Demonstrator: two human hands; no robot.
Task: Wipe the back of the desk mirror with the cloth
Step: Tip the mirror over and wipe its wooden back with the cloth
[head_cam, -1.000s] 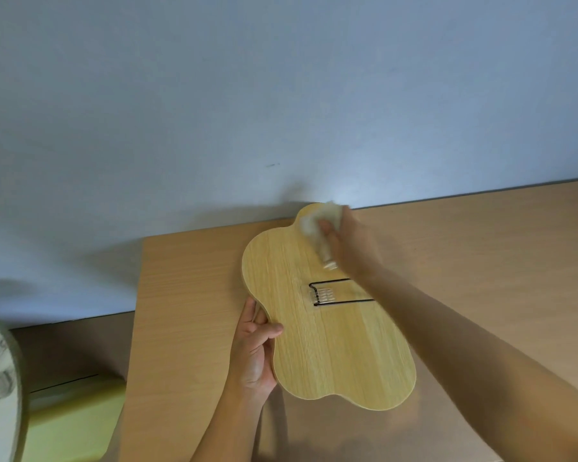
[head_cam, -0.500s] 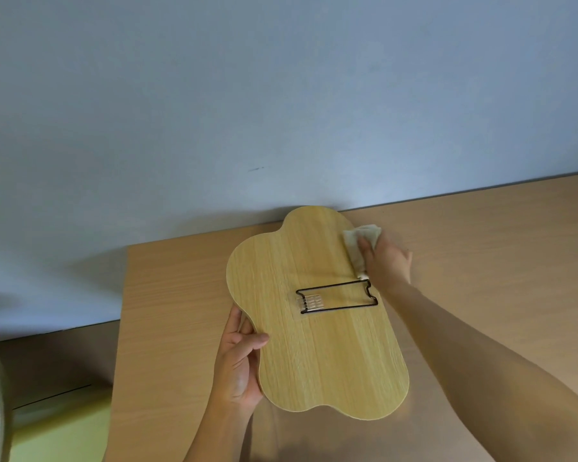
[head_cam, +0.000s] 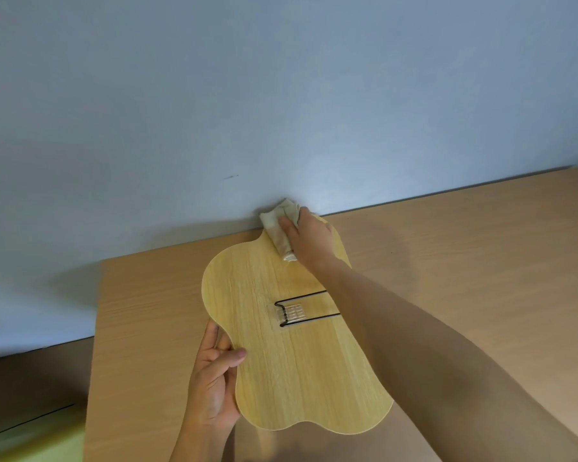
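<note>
The desk mirror (head_cam: 291, 368) lies face down on the wooden desk (head_cam: 141, 311), its wavy light-wood back facing up. A black wire stand (head_cam: 306, 310) is folded flat across its middle. My left hand (head_cam: 214, 385) grips the mirror's left edge, thumb on top and fingers under the rim. My right hand (head_cam: 309, 241) presses a folded pale cloth (head_cam: 279, 228) onto the far top lobe of the back, close to the wall. My right forearm crosses over the mirror's right side and hides part of the stand.
A blue-grey wall (head_cam: 281, 95) rises right behind the desk's far edge. The desk's left edge drops to a brown floor (head_cam: 30, 378), where a yellow-green object (head_cam: 30, 445) sits at the bottom left corner. Bare desk extends to the right.
My right hand has slid the cloth from the mirror's right side, near the stand, up and left to the far top lobe. My left hand keeps its grip on the left edge.
</note>
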